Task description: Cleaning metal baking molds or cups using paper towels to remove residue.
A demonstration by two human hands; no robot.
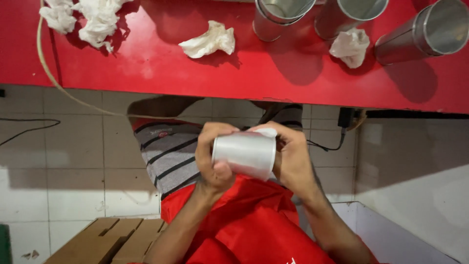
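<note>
Steel cup (pixel 244 154) between left hand (pixel 212 159) and right hand (pixel 292 156); its mouth hidden.

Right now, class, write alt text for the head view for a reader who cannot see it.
Both hands, left hand and right hand, grip a shiny cylindrical metal cup over a red apron. Beyond, a red counter holds three more steel cups and crumpled white tissues.

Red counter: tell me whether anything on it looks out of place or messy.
Yes. Crumpled white tissues lie scattered on the red counter: a heap at the far left, one in the middle and one among the steel cups. The cups stand upright; nothing looks spilled. Both hands hold another steel cup below.
</note>
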